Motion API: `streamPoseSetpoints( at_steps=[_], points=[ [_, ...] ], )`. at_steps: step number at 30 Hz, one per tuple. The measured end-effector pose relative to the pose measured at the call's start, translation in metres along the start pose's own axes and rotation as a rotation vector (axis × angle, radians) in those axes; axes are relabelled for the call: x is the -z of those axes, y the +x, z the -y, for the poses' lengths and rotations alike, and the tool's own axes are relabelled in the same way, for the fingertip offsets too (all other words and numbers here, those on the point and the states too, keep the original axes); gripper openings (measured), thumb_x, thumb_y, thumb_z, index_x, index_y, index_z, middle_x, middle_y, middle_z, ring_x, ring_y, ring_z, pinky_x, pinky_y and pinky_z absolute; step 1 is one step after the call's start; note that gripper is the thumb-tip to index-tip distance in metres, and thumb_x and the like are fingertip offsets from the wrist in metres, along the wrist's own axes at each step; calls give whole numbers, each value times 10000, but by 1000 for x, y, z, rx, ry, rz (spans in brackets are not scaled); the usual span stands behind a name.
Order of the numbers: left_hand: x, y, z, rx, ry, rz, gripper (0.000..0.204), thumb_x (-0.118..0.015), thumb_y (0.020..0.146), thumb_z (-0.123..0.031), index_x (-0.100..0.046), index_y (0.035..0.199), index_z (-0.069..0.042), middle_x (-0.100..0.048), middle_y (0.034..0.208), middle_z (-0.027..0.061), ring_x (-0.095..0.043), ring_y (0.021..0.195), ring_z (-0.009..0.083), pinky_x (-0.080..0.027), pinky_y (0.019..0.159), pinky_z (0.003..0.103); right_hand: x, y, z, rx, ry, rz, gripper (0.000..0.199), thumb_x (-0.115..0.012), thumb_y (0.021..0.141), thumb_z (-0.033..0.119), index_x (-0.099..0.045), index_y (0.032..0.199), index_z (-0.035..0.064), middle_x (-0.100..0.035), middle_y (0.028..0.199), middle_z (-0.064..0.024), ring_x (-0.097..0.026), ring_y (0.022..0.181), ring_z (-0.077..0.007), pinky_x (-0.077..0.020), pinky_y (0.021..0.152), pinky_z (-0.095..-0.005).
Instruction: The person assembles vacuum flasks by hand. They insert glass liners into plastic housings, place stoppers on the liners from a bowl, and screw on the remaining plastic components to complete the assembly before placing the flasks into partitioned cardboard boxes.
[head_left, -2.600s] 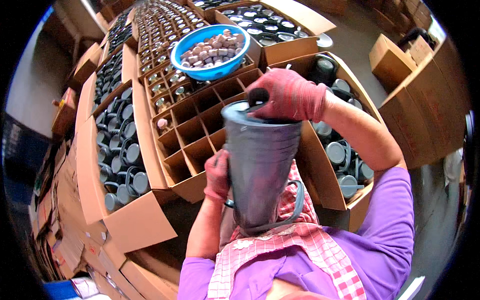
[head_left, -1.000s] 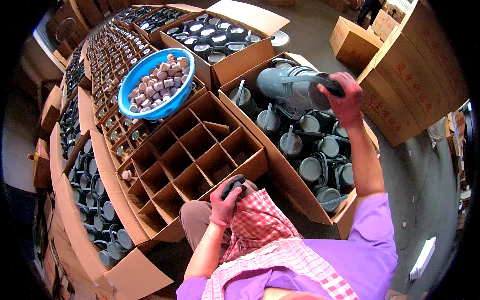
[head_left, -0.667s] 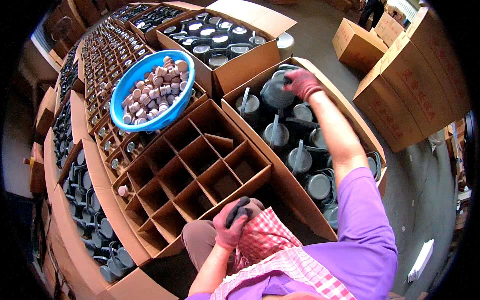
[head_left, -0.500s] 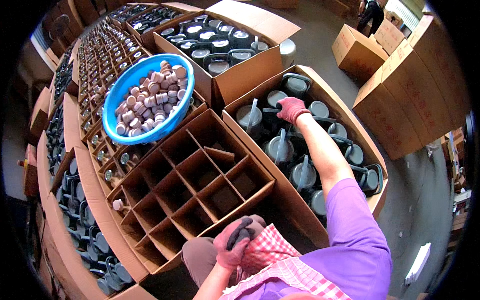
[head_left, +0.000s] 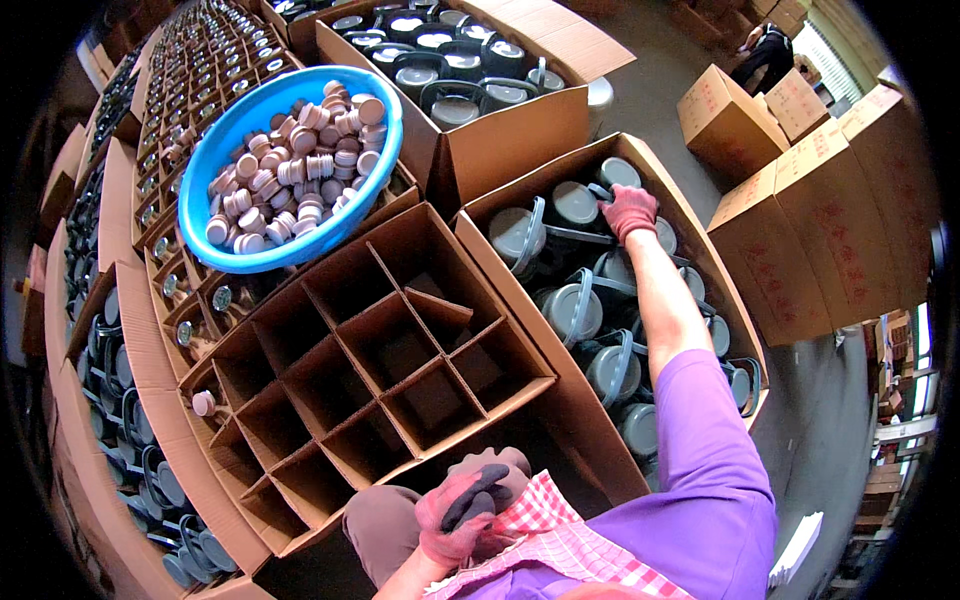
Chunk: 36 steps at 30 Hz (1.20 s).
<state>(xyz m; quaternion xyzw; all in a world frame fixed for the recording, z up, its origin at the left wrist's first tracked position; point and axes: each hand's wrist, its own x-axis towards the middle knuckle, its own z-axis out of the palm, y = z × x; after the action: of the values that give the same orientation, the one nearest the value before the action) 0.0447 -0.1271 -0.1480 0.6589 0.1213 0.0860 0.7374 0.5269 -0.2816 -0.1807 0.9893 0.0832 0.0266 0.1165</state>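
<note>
My right hand (head_left: 630, 212), in a red glove, reaches into the far part of an open carton (head_left: 610, 465) of dark jugs with grey lids. Its fingers are closed at a jug's handle (head_left: 599, 192), beside a grey-lidded jug (head_left: 575, 202); the hand partly hides the grip. Several other jugs with raised loop handles stand around it, among them a near jug (head_left: 612, 372). My left hand (head_left: 460, 512), gloved in red with dark finger pads, rests curled near my knee. I see nothing held in it. Beside it stands a divided carton (head_left: 345, 425) with mostly bare compartments.
A blue basin (head_left: 190, 200) full of pale caps sits on divided cartons of bottles at the left. Another jug carton (head_left: 520, 130) stands behind. Closed cartons (head_left: 830, 225) are stacked at the right, and a person (head_left: 768, 55) bends over at the far right.
My right hand has moved slightly rightward across the jugs. My left hand stays curled near the knee. The whole view has shifted a little.
</note>
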Motion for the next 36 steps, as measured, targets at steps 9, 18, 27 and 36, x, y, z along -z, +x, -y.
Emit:
streamPoseSetpoints(
  at_steps=[9,18,27,36],
  points=[
    [-4,0,1,90,-175,13,495,-624,764,-307,-579,1107,47,-639,1026,157,-621,890,211,-496,803,318,179,-92,-86,169,363,-585,358,-715,661,407,-670,845,104,-656,835,-121,-625,818,-298,-488,707,-410],
    [-42,57,-48,287,-957,223,619,-422,895,-526,-399,1325,-80,-535,1191,122,-551,1026,289,-450,888,421,271,-328,-74,705,589,-957,292,-749,644,306,-549,738,114,-521,686,-65,-548,673,-270,-412,591,-402],
    [14,0,-10,-120,-1241,-38,618,-484,873,-476,-375,1339,-85,-417,1349,134,-427,1226,295,-371,1017,458,250,-416,3,1556,627,-435,278,-645,631,217,-602,893,134,-565,778,-44,-605,738,-216,-521,666,-337],
    [30,-32,-21,-426,-1475,26,557,-432,889,-432,-417,1320,-80,-449,1333,127,-429,1222,310,-349,1022,487,254,-457,22,1225,829,-1070,197,-701,658,130,-633,818,222,-596,1031,-40,-567,952,-239,-488,766,-382]
  ],
)
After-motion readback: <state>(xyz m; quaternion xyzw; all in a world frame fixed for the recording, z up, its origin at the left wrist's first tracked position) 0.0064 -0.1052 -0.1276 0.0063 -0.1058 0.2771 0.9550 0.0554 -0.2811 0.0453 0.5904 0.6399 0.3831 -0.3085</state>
